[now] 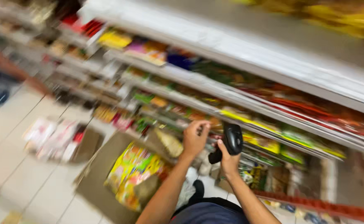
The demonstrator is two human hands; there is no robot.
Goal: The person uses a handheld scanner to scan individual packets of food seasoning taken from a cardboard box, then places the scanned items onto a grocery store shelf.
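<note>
The whole view is blurred by motion. My right hand (pixel 228 159) grips a black hand-held scanner (pixel 231 141) by its handle, its head up toward the shelves. My left hand (pixel 195 137) is raised just left of the scanner, fingers curled at the front edge of a low shelf (pixel 215 114) full of coloured packets; whether it holds anything I cannot tell. Below my arms an open cardboard box (pixel 101 174) on the floor holds yellow and multicoloured packets (pixel 134 168).
Long white shelves (pixel 248 45) packed with goods run across the upper right. A second low box with white and red packs (pixel 57 139) lies on the tiled floor at left. Another person's arm (pixel 12 68) reaches toward the shelves at far left.
</note>
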